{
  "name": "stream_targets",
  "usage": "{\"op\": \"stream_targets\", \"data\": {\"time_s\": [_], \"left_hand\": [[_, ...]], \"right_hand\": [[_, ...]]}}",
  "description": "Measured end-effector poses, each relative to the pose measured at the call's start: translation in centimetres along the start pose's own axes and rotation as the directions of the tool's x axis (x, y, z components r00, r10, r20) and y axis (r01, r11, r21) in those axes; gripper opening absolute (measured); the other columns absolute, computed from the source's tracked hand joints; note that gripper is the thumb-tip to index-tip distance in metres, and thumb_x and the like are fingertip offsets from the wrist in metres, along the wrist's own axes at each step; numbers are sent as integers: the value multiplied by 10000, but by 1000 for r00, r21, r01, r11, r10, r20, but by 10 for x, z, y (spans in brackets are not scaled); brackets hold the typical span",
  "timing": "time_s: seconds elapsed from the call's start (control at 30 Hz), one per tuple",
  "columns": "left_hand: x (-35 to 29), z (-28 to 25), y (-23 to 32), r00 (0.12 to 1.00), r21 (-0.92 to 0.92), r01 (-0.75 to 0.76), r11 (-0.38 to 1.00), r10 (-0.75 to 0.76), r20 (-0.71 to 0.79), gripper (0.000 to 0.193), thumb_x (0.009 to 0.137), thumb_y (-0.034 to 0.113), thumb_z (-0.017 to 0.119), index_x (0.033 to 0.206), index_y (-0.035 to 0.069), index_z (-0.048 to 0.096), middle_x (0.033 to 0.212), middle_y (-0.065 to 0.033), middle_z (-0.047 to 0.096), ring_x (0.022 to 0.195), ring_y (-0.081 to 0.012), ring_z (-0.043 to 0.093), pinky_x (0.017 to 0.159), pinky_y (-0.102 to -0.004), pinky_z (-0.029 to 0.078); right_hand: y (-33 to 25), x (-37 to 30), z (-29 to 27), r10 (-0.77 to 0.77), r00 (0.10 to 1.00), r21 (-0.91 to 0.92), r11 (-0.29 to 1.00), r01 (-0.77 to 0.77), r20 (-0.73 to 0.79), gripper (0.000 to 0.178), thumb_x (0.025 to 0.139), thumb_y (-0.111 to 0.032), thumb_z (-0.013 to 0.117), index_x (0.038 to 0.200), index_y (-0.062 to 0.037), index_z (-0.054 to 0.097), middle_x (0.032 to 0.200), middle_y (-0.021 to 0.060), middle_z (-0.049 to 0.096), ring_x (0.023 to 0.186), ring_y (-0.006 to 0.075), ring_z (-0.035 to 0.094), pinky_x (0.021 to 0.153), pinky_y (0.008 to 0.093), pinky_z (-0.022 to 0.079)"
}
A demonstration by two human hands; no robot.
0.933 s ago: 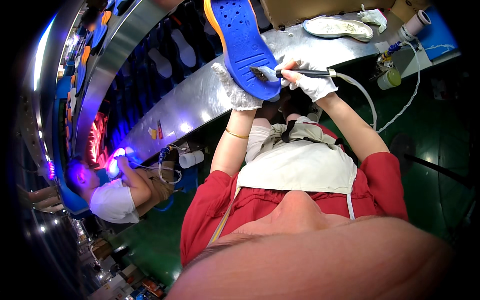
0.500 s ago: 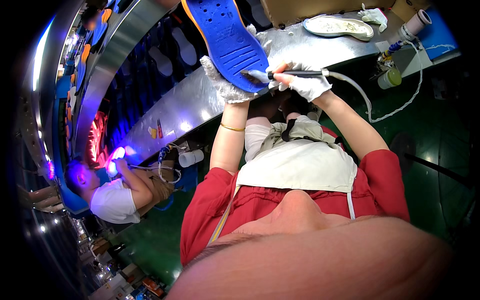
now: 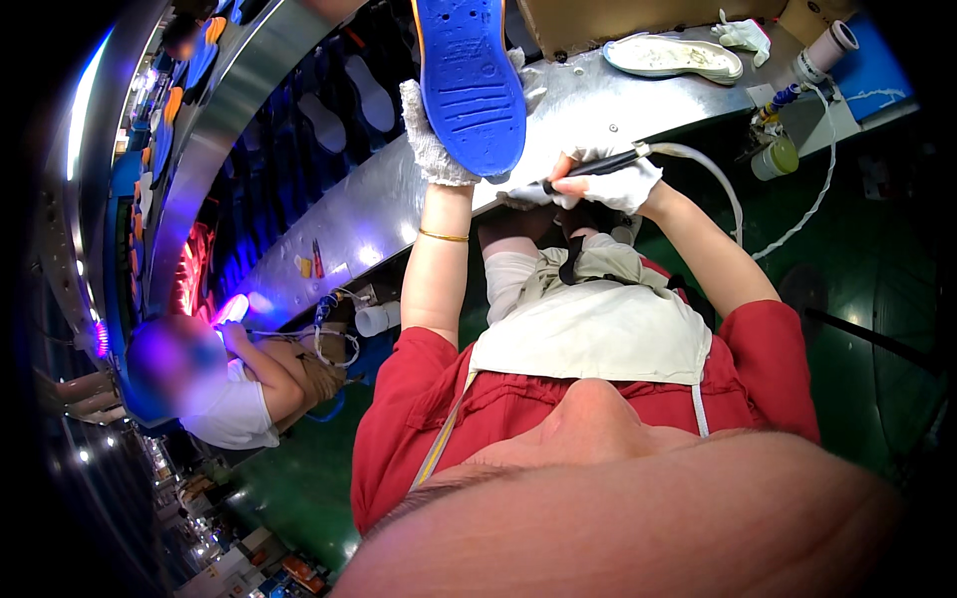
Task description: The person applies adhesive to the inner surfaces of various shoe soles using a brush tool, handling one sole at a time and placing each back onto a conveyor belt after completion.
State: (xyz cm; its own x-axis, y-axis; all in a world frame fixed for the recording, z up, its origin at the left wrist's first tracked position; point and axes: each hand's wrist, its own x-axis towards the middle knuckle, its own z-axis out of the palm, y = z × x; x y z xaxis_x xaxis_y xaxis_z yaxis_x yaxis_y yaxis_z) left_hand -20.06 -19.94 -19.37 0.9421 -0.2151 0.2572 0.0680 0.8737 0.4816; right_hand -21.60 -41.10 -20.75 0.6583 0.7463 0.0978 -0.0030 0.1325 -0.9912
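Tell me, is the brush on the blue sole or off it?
Off: the brush in the right hand shows just below the blue sole, outside its outline.

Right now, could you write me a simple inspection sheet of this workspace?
Surface: shiny metal bench with bright reflections.
Things in hand: blue sole, grooved side facing the camera; brush with a black handle, its bristles off the sole's face.
Clutter: pale sole and loose white glove lying on the bench.
Hands: left hand supports the blue sole from behind; right hand grips the brush; both gloved, some right fingertips bare.
Cables: white tube curving from the brush; white cord hanging at right; whether they join is unclear.
Surroundings: seated co-worker at left; green floor.
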Motion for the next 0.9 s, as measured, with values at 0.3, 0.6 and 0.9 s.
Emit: {"op": "stream_targets", "data": {"time_s": [0.3,0.6,0.9], "left_hand": [[16,0,7,946,134,181,974,-135,-296,521,900,449,472,1129,-10,564,1061,-182,625,917,-279,631,840,-397,513],[27,9,8,822,281,526,802,-397,-408,445,906,356,525,1143,-19,559,1014,-150,640,863,-227,644,785,-321,535],[24,20,10,806,330,557,762,-399,-438,445,877,348,574,1118,-26,573,980,-152,650,813,-237,655,742,-330,551]], "right_hand": [[-12,26,-8,-415,910,-364,847,388,4,169,694,9,703,826,-26,604,890,68,632,805,162,601,730,272,488],[-30,39,-25,21,988,-318,948,29,153,180,585,10,670,760,-19,641,817,64,659,729,170,606,673,298,491],[-50,32,-49,96,991,-496,867,-40,88,109,642,30,647,742,-14,641,779,78,647,732,154,631,642,257,518]]}}
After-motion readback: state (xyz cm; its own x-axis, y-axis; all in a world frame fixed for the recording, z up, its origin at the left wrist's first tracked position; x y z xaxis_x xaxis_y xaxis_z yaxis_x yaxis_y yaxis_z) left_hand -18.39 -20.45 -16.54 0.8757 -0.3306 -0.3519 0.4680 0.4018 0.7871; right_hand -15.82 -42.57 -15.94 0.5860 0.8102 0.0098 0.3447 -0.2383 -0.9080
